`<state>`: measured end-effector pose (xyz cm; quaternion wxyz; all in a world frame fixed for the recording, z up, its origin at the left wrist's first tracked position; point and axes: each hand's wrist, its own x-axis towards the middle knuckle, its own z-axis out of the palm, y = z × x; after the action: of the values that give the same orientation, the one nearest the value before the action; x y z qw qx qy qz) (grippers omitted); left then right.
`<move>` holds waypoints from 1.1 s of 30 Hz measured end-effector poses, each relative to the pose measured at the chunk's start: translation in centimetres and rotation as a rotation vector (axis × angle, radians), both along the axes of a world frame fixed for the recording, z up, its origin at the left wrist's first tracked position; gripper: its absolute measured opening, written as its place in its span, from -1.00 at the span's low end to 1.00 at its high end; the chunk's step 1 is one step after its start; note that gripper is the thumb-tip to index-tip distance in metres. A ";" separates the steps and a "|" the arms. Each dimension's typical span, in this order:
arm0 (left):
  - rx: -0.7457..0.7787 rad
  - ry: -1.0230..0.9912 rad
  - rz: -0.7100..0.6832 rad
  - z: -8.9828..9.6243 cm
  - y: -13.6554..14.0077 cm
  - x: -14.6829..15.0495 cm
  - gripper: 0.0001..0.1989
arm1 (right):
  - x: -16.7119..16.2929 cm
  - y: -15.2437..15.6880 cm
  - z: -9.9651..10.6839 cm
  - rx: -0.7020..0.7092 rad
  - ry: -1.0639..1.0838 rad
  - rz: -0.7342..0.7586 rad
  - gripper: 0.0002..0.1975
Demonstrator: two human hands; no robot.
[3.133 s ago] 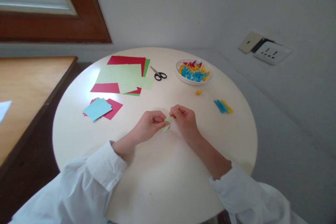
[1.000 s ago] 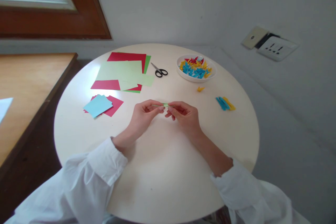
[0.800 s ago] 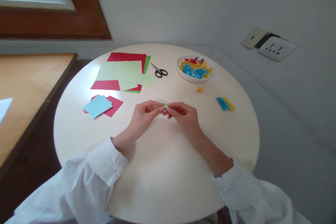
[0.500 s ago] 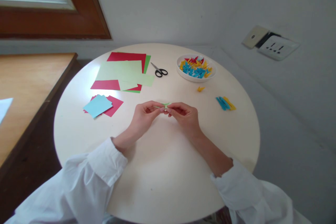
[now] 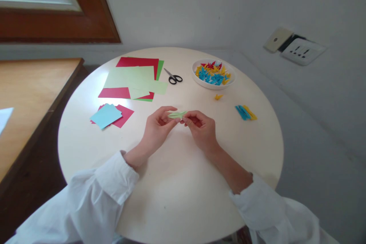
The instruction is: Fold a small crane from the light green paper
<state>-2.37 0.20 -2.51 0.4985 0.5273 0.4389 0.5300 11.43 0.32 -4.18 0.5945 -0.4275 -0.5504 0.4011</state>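
A small folded piece of light green paper (image 5: 176, 115) is held between both hands above the middle of the round white table (image 5: 171, 194). My left hand (image 5: 158, 122) has its thumb under the paper's left part, with the index finger lifted off above it. On the right end, the thumb and index finger of my right hand (image 5: 201, 126) pinch the paper. Part of it is hidden behind my fingertips. A small yellow folded paper piece (image 5: 218, 97) lies on the table beyond my right hand.
Behind are red and green paper sheets (image 5: 122, 78), black-handled scissors (image 5: 173, 77) and a white dish (image 5: 210, 85) of small folded paper pieces. Blue paper squares (image 5: 105, 115) over red ones lie left. Blue and yellow folded strips (image 5: 246, 112) lie right. A wooden surface (image 5: 31, 91) stands left.
My left index finger has lifted away from the paper, and more of the green piece shows between my hands. My right hand has stayed nearly still.
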 end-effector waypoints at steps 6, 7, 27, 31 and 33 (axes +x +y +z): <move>-0.023 0.108 0.029 0.0 0.0 -0.1 -0.81 | 0.1 -0.1 0.1 0.011 -0.017 0.012 -0.98; -0.025 0.122 0.038 0.1 0.0 -0.1 -0.82 | 0.1 -0.1 0.1 0.012 -0.018 0.013 -0.98; 0.019 0.047 0.084 -0.4 0.1 0.4 -0.87 | -0.2 -0.4 0.1 0.000 0.004 -0.006 -0.94; 0.023 0.041 0.090 -0.4 0.1 0.6 -0.88 | -0.3 -0.4 0.1 -0.005 0.002 -0.027 -0.93; 0.026 0.039 0.094 -0.3 0.0 0.7 -0.89 | -0.4 -0.4 0.1 -0.005 -0.002 -0.041 -0.93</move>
<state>-1.71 0.21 -2.86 0.4576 0.5227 0.4658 0.5481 11.07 -0.12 -4.07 0.6010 -0.4405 -0.5410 0.3900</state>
